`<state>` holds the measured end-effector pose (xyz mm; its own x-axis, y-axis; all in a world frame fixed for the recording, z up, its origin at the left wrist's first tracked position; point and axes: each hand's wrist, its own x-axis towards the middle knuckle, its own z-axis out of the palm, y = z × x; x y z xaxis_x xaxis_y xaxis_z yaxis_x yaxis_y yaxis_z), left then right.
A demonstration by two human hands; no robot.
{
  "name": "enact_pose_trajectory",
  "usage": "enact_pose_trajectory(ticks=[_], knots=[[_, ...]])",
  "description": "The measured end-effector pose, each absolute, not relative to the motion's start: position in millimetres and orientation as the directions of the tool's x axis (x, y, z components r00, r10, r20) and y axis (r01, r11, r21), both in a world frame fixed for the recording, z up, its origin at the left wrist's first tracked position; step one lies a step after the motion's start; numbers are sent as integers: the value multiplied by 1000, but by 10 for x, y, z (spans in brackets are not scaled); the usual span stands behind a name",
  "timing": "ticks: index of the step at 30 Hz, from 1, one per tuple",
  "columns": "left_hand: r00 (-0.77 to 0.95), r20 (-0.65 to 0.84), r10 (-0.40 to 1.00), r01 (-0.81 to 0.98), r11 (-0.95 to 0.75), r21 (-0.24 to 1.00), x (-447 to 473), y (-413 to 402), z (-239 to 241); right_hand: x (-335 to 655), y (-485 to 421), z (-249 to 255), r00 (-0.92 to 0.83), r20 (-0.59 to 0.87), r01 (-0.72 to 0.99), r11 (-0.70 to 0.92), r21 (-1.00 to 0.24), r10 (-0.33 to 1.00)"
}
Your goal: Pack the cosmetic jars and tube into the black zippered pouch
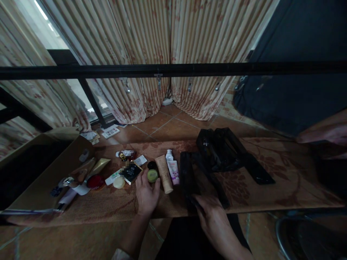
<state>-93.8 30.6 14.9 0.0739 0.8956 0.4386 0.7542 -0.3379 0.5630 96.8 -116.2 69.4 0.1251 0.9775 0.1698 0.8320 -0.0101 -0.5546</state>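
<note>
Your left hand (148,195) is spread, thumb and fingers apart around the green jar (152,176) at its one o'clock; contact is hard to judge. Your right hand (211,211) is at the near side of the black pouch (186,168), which lies toward its eleven o'clock; hidden fingertips leave its grip unclear. A wide thumb could knock the tan tube (163,173), just beyond the jar at three o'clock. Tugging toward six o'clock could drag the pouch off the table (108,206).
</note>
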Motion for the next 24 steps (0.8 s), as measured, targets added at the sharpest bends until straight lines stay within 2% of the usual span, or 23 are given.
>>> enact_pose_trajectory(ticks=[6, 13, 21, 24], knots=[[64, 379, 923, 704, -311, 638, -890, 397, -101, 957, -1147, 684, 119, 167, 837, -8, -547, 979], [-8, 304, 953, 564, -247, 788, -925, 387, -138, 957, -1125, 658, 105, 173, 838, 7, -545, 979], [-97, 143, 985, 206, -121, 971, -986, 374, 48, 930, -1134, 695, 126, 166, 832, -13, -555, 978], [-128, -39, 991, -41, 34, 999, -1041, 326, 198, 929, -1131, 706, 119, 152, 832, -15, -555, 981]])
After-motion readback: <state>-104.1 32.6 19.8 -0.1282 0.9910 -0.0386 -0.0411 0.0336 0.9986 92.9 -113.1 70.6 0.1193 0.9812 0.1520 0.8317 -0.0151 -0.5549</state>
